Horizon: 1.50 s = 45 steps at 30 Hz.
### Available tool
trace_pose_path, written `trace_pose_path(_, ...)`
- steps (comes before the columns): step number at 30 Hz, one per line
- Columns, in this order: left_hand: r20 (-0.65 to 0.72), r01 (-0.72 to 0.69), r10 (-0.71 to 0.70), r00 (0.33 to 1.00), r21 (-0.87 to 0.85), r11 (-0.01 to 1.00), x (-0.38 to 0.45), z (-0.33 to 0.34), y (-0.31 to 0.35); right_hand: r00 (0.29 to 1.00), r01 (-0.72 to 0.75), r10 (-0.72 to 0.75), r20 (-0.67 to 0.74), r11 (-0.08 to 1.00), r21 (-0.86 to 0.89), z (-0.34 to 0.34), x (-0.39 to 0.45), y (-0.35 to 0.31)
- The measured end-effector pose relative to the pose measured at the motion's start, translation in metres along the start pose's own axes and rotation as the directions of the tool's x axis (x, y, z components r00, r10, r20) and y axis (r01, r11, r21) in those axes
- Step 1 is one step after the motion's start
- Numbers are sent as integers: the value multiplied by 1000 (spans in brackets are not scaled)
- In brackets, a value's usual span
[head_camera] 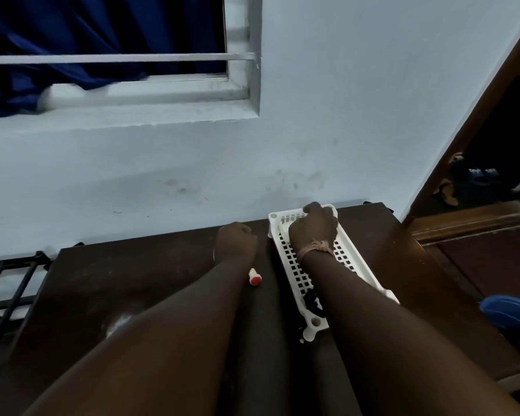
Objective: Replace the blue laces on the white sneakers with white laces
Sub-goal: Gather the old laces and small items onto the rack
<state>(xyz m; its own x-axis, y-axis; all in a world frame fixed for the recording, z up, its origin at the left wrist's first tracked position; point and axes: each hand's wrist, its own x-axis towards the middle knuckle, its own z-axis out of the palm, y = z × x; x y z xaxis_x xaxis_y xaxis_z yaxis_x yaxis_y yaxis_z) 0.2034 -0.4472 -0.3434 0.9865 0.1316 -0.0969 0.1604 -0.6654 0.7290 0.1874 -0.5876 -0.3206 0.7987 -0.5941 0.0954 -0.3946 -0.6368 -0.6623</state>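
- Fingers of right hand curled down into far end of white basket, seen from the back; cannot tell what they grip, if anything. Braided thread band on that wrist.
- Left hand fingers curled in toward the palm, knuckles facing away, resting on table just left of basket; cannot tell if it holds anything.
- Both forearms stretch from the bottom edge up across dark brown table.
- Near end of basket: a dark blue lace bundle lies inside, partly hidden by right forearm. Probably the blue laces; too dark to be sure.
- Basket is a long perforated tray, lying lengthwise away from the person, far end near the wall.
- Small white tube with red cap lies on table between the forearms, just left of basket, not touching it.
- White smudge on tabletop at lower left.
- Blue plastic object at right edge, beyond the table's side, partly cut off.
- Black metal rack at left, beside table.
- Sneakers and white laces not visible.
- Farther: pale blue wall, window with white frame and bar, dark blue curtain inside it.
- Far right: brown wooden door frame, dark room behind.
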Motion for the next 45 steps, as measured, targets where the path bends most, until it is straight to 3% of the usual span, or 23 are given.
trace_pose_path(3,-32,80,-78,996,66,995,6,-18,-31,970,217,-217,109,976,17,17,-11,-14)
trace_pose_path(5,-34,120,-119,992,46,992,9,-26,-47,931,288,-279,234,958,-4,30,-18,-21)
trace_pose_path(8,-12,116,-116,993,9,993,12,-31,-59,899,273,-230,372,960,-68,49,-29,-20)
trace_pose_path(15,33,-30,27,999,74,997,-5,-18,-59,859,259,-141,492,949,-180,85,-62,-2)
trace_pose_path(18,41,-59,56,998,93,994,-15,-15,-61,868,241,-126,480,953,-185,80,-72,-2)
trace_pose_path(25,19,-46,46,999,-18,999,-41,-6,-47,966,81,-97,241,994,75,5,-61,-1)
trace_pose_path(30,84,-85,93,992,-94,992,-72,4,-15,971,-1,-6,239,999,32,-46,-51,48)
trace_pose_path(39,106,-84,86,991,-16,996,-81,3,-16,927,147,-145,346,989,22,-47,-71,68)
trace_pose_path(45,40,-12,11,999,30,999,-62,-8,-41,908,236,-200,367,970,-54,-45,-71,62)
